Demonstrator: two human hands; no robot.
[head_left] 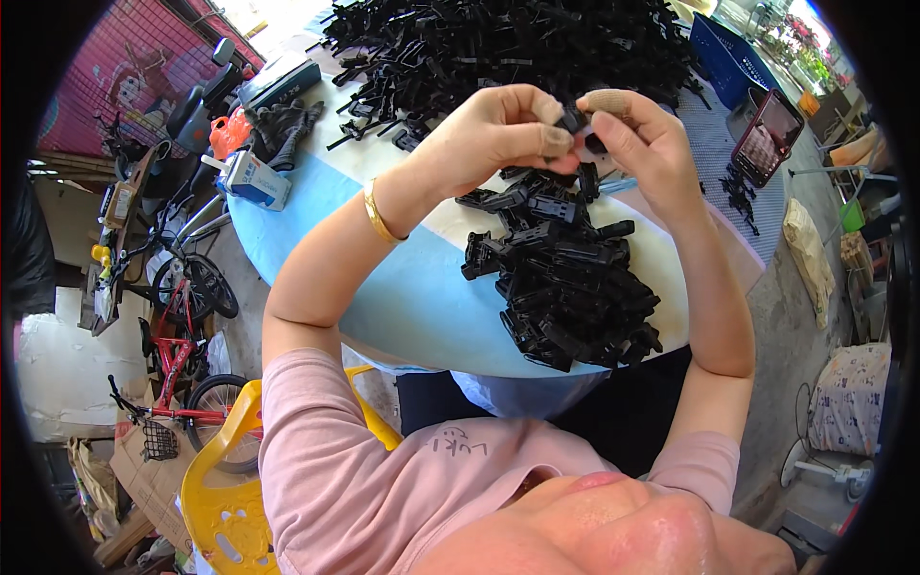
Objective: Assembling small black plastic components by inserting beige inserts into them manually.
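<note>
My left hand (513, 129) and my right hand (644, 139) are raised close together over the table (402, 307), with beige coverings on some fingertips. Between their fingers is a small black plastic part (573, 121), mostly hidden. My left thumb and fingers pinch it from one side. On the other side my right thumb and forefinger are closed around its edge; exactly what they grip is partly covered. Just below the hands, a pile of black plastic parts (575, 278) lies near the table's front edge. A far larger heap of similar black parts (517, 53) spreads across the back.
A blue and white carton (254, 180), dark gloves (287, 134) and an orange bag (230, 132) lie at the left. At the right stand a propped phone (769, 139) and a blue basket (733, 62). A yellow chair (225, 479) and red bicycle (174, 364) are beyond the table.
</note>
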